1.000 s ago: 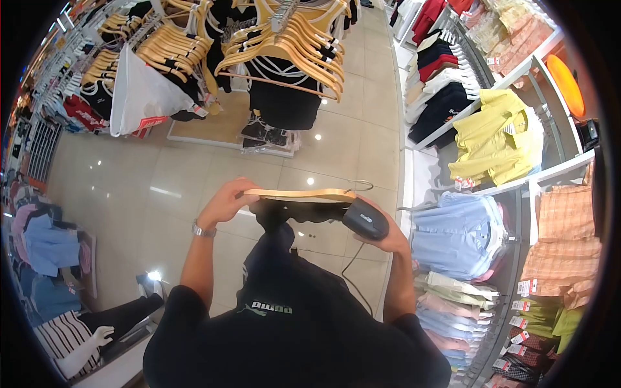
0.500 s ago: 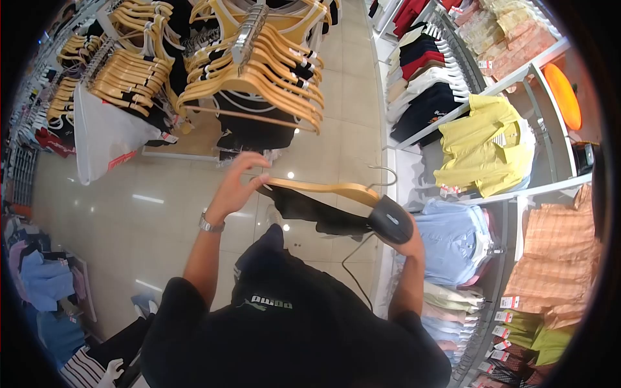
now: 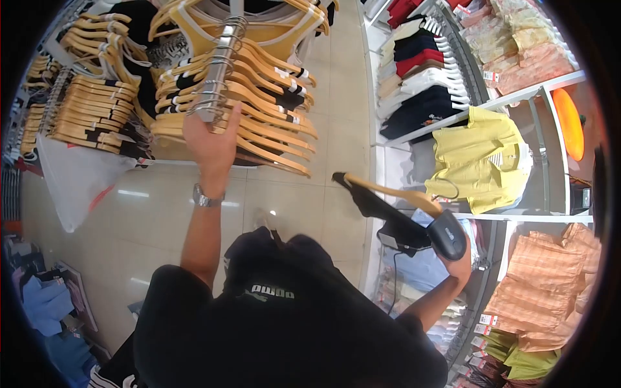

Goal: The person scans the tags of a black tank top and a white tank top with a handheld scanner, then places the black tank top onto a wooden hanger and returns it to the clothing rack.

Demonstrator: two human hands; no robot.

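My left hand (image 3: 210, 145) reaches to the front end of a metal rail (image 3: 223, 58), touching the wooden hangers (image 3: 275, 126) there. Its thumb is stretched up and apart; the other fingers are partly hidden at the rail. Held out to the right, my right hand (image 3: 458, 262) is closed around a black handheld scanner (image 3: 446, 234) with a cord. Beside the scanner, the same hand carries a wooden hanger (image 3: 394, 192) with a black garment (image 3: 402, 234) on it. The hanger's metal hook sticks up free, and the hand's fingers are mostly behind the scanner.
A white garment (image 3: 77, 174) hangs off a second hanger row (image 3: 90, 113) at left. On the right, wall shelving holds a yellow shirt (image 3: 475, 158), an orange checked garment (image 3: 543, 284) and a row of folded-looking hung tops (image 3: 420, 71). Tiled floor (image 3: 323, 220) lies between.
My left hand has let go of the wooden hanger's end and moved up to the rail. My right hand has swung right and slightly down with the scanner, hanger and black garment.
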